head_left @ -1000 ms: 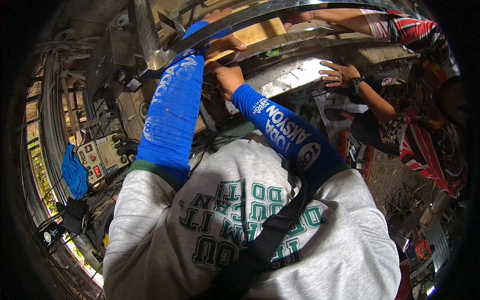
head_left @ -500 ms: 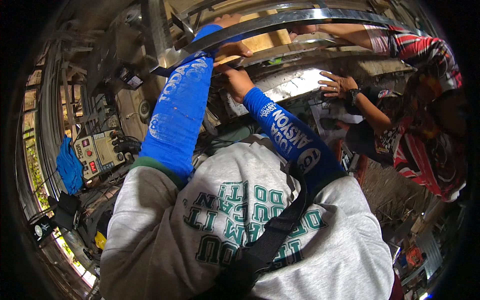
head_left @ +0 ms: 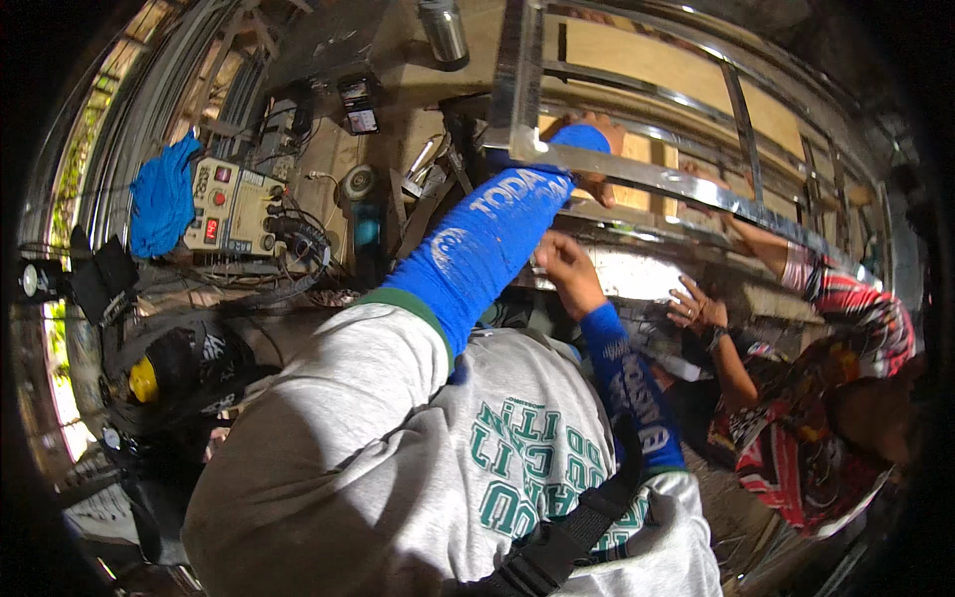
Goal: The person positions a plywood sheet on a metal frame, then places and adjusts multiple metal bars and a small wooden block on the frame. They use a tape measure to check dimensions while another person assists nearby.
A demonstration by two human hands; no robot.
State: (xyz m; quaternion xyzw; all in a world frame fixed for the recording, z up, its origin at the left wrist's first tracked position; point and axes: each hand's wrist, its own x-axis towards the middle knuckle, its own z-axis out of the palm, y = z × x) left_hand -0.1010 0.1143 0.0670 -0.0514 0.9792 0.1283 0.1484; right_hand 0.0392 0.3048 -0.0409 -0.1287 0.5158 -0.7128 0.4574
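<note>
A welded frame of shiny square metal tubing (head_left: 686, 189) stands ahead of me to the right. My left hand (head_left: 601, 187) reaches in among its bars near the left corner; one bar crosses over my wrist and hides part of the hand. Its fingers look curled round the frame, though the exact hold is partly covered. My right hand (head_left: 572, 276) is lower and closer to me, just below the frame. There the fingers are bent and drawn together; whatever may be between them cannot be made out. Blue sleeves cover both my forearms.
On the right a co-worker's open hand (head_left: 696, 304) is near a bright white sheet (head_left: 637, 273); their other arm (head_left: 754, 242) extends to the frame. A welding machine (head_left: 227, 207), blue cloth (head_left: 165, 197), angle grinder (head_left: 360, 189) and steel tumbler (head_left: 444, 35) lie leftward and far.
My view has swung left, so the frame and both hands appear farther right. My right hand has drawn apart from the left one, back toward me. The co-worker's open hand stays near the sheet.
</note>
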